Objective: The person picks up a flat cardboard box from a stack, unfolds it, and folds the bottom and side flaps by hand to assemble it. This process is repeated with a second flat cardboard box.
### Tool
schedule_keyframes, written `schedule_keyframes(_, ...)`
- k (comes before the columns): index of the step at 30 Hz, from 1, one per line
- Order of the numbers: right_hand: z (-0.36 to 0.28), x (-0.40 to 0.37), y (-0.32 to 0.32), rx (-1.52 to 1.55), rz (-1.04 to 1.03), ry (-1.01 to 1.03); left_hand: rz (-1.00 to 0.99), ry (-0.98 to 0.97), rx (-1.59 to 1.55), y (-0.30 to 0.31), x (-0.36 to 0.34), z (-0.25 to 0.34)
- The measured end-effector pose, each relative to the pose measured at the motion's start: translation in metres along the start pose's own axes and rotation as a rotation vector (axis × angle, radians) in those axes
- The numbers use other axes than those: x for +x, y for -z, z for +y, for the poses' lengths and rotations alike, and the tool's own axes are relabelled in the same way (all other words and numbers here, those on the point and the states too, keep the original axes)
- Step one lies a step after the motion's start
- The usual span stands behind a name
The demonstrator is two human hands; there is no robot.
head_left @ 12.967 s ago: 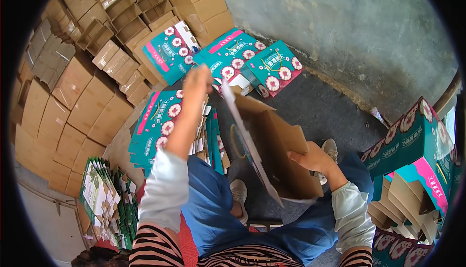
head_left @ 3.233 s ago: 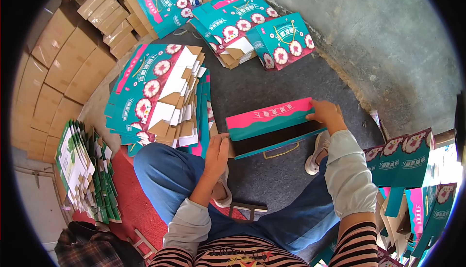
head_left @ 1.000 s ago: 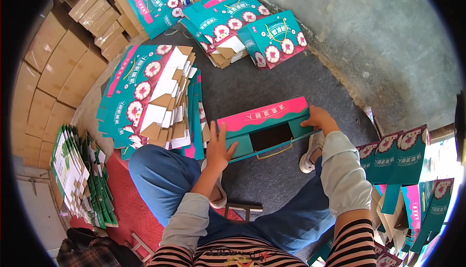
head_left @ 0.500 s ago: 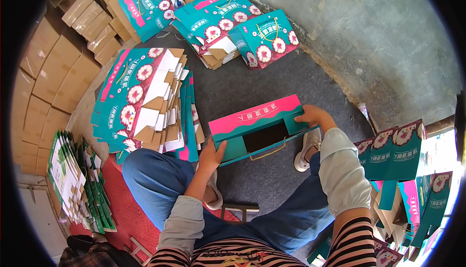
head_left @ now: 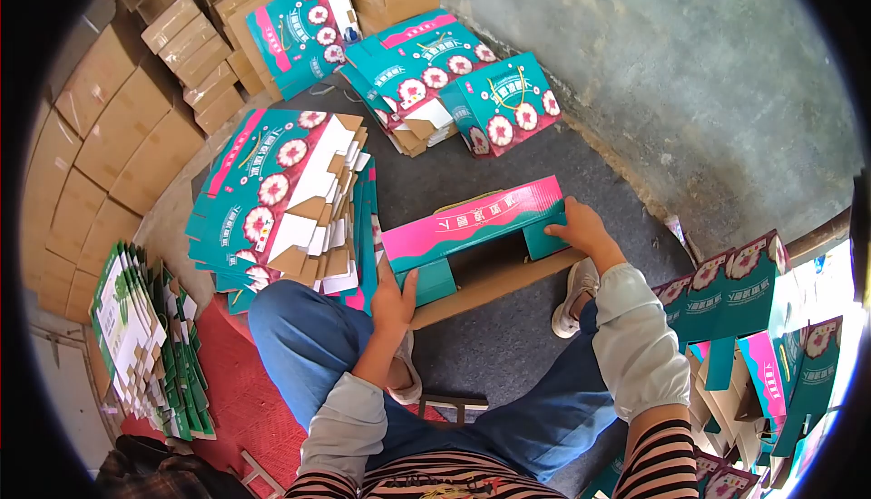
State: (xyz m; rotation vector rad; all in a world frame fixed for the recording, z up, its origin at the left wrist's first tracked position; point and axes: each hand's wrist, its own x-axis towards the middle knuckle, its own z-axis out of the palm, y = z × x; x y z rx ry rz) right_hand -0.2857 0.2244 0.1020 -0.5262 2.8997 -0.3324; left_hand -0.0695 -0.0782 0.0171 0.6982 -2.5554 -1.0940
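Between my knees is a teal and pink cardboard gift box (head_left: 474, 218), its near opening dark inside. My left hand (head_left: 394, 301) grips the left end, thumb against a teal end flap (head_left: 430, 282). At the other end my right hand (head_left: 585, 228) is closed round the corner, thumb over the right flap (head_left: 542, 238). A plain brown flap (head_left: 494, 290) runs along the near edge. Part of a yellow cord handle (head_left: 467, 200) shows behind the pink panel. My fingers under the box are hidden.
Flat printed cartons (head_left: 272, 195) are stacked left of the box. More teal boxes (head_left: 504, 104) stand at the back by the concrete wall (head_left: 653, 73). Assembled boxes (head_left: 726, 290) pile up on the right. Green-white cartons (head_left: 136, 327) and brown boxes (head_left: 118, 150) line the left.
The box has turned in my hands: the brown flap now shows on the near edge, and the yellow handle appears at the far side instead of the near side. The view has shifted slightly.
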Motion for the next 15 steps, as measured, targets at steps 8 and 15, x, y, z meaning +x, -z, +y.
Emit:
schedule_keyframes(8,-0.020,-0.058,0.074,0.018,0.374,-0.017,0.091,-0.203,-0.227,0.035,-0.005,0.063)
schedule_keyframes(15,-0.005,-0.154,0.155,0.410,0.791,0.017,0.172,-0.432,-0.325,0.036,-0.005,0.140)
